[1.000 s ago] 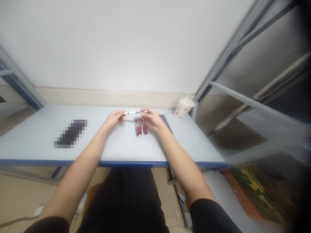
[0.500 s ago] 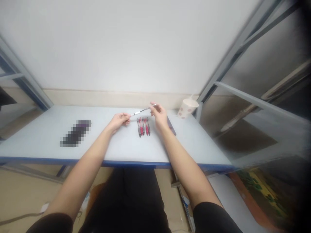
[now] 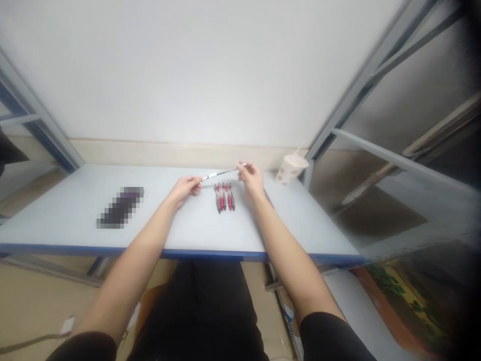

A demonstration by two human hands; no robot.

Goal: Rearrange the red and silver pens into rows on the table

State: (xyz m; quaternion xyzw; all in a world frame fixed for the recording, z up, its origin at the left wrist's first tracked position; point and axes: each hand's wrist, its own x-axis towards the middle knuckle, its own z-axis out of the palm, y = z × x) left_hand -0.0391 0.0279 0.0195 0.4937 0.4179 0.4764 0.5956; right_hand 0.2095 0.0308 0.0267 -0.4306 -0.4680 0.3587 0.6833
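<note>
**Fig. 1. A slim pen held between both hands above a bench**

Nearest to us lie the person's dark trousers (image 3: 199, 306) below the front edge of the bench (image 3: 131, 249), which has a blue trim. Dark sleeves (image 3: 325, 338) end above the elbows, and both bare forearms reach forward over the bench. We see the left hand (image 3: 184, 189) closed in a fingertip pinch on the near end of a slim pen (image 3: 221, 173). The right hand (image 3: 251, 179) is raised, its thumb and fingers drawn together around the far end. The pen thus spans the gap between the hands, clear of the bench top and tilted slightly upward to the right. We take this two-point hold to steady it for close handling. Just beyond it, four red-and-grey pens (image 3: 224, 197) lie side by side, their parallel placement suggesting a deliberately kept group. Well to the left rests a dark object (image 3: 120, 207), too obscured to identify. At the far right of the bench stands a spotted paper cup (image 3: 291, 169) with a straw (image 3: 298, 154), set back from the working area against the wall (image 3: 188, 75). A grey metal frame (image 3: 376, 85) rises at the right.
</note>
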